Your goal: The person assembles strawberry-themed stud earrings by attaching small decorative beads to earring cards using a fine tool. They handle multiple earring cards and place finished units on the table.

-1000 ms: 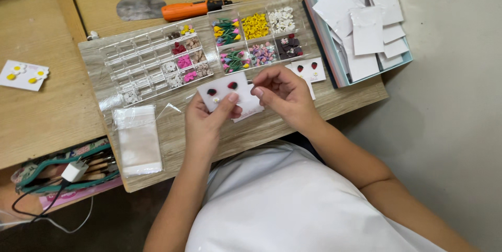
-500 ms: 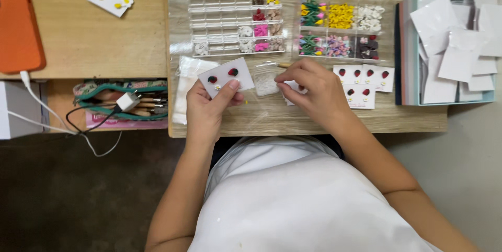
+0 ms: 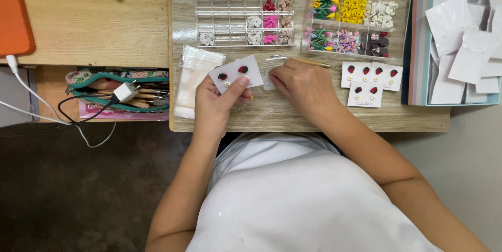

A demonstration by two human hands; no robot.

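My left hand [image 3: 217, 106] holds a small white card [image 3: 237, 73] with a pair of red strawberry-shaped earrings on it, thumb on the card's front. My right hand [image 3: 299, 86] rests on the wooden board just to the right, its fingers pinched over a small clear plastic bag [image 3: 268, 77] and a thin wooden stick [image 3: 312, 63]. Whether it grips the bag or the stick is unclear. Three finished earring cards [image 3: 370, 80] lie to the right of that hand.
Two clear compartment boxes of small coloured charms [image 3: 244, 10] [image 3: 351, 19] sit at the back. A stack of clear bags [image 3: 192, 77] lies left. A box of blank white cards [image 3: 460, 43] stands right. A pencil pouch with tools [image 3: 115, 91], white cable and orange case are left.
The view has shifted so the board sits higher and nearer. My left hand lowered the card slightly; my right hand moved from the card down to the bag on the board.
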